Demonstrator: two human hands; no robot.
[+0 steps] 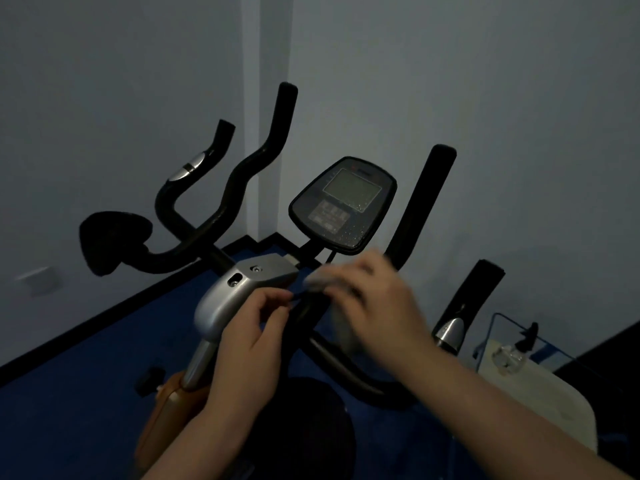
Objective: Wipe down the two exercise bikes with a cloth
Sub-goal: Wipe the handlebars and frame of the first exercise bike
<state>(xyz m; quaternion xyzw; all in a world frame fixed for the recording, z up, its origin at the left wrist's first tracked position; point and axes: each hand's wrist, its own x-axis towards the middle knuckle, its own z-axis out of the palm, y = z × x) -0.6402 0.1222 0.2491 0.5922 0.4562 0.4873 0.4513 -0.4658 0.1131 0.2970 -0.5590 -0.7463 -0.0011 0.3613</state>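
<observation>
A blue carpeted floor (86, 403) meets pale grey walls (519, 98); far left, a small white wall socket (38, 279).

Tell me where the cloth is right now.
In the head view, the cloth is right of centre under the right hand, pressed on the black handlebar just below the console and beside the silver bracket.

Dim, bluish light fills the room; the right hand (374, 299) smears with motion blur, edges bowing outward
</observation>
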